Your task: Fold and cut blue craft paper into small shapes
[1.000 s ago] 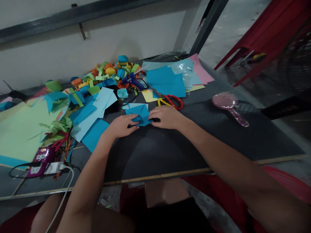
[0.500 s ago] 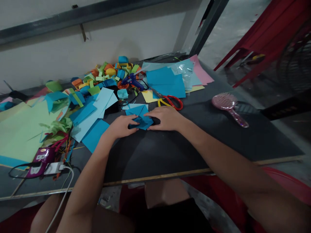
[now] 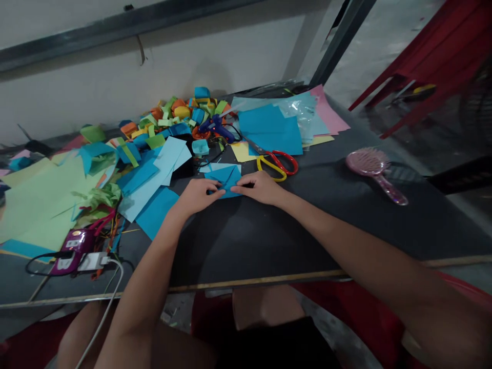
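Between my two hands a piece of blue paper (image 3: 231,178) lies on the dark table, its upper flaps folded in with creases. My left hand (image 3: 199,196) grips its left side, thumb and fingers bent onto the paper. From the other side my right hand (image 3: 262,188) pinches the lower right part, thumb near the left thumb. The fingertips cover some of the folds. Just behind the right hand rest scissors (image 3: 277,164) with red and yellow handles. A pale blue strip (image 3: 216,167) pokes out behind the folded paper.
A blue glue gun (image 3: 218,126) lies by a heap of coloured paper pieces (image 3: 169,115). Blue sheets (image 3: 271,130) are behind the scissors, a pink hairbrush (image 3: 374,166) to the right. At left are green sheets (image 3: 36,205) and a purple power strip (image 3: 74,251) with cables.
Both hands have shifted on the blue paper, and my thumbs have come closer together at its lower edge. The whole view has slid slightly, so things appear further right.
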Motion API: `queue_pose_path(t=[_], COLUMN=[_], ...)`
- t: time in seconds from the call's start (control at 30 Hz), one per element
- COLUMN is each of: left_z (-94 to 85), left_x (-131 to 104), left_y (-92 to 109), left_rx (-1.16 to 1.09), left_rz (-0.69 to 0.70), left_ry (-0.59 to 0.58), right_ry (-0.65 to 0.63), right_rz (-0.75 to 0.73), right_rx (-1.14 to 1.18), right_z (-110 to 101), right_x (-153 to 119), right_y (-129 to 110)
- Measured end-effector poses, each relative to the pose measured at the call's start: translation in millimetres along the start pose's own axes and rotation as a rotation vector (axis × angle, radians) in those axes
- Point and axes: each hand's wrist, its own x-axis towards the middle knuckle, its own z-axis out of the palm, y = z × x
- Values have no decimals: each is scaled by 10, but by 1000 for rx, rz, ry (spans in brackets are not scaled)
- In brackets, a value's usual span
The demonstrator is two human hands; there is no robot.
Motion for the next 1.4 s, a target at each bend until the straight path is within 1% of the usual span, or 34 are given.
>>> queue_pose_path(t=[0.07, 0.13, 0.23, 0.37, 0.57, 0.77, 0.87, 0.93, 1.03, 1.13, 1.3, 1.4], left_z=[41, 77, 110, 134, 153, 94, 73, 74, 93, 114, 125, 141], left_x=[15, 27, 35, 36, 44, 30, 21, 17, 12, 12, 8, 7], left_y=[-20, -32, -27, -12, 14, 0, -2, 12, 44, 69, 114, 137], left_rx=[-11, -10, 2, -8, 0, 56, 113, 190, 309, 348, 382, 376], left_rz=[-27, -37, -49, -68, -74, -114, -53, -2, 15, 7, -59, -76], left_ry=[60, 92, 113, 123, 136, 113, 74, 32, -6, 12, 37, 66], right_ry=[58, 97, 123, 163, 145, 145, 139, 128, 120, 126, 139, 148], right_rz=[59, 92, 126, 171, 153, 113, 102, 114, 129, 126, 122, 124], right_rx=[-62, -115, -138, -88, -109, -148, -152, -158, -172, -169, -136, -134], right_z=[52, 87, 105, 94, 99, 100, 93, 88, 90, 105, 134, 139], right_x=[10, 11, 6, 5, 13, 11, 11, 15, 24, 31, 36, 39], right_y=[-34, -70, -98, -83, -66, -57, -53, -58, -67, -65, -35, -31])
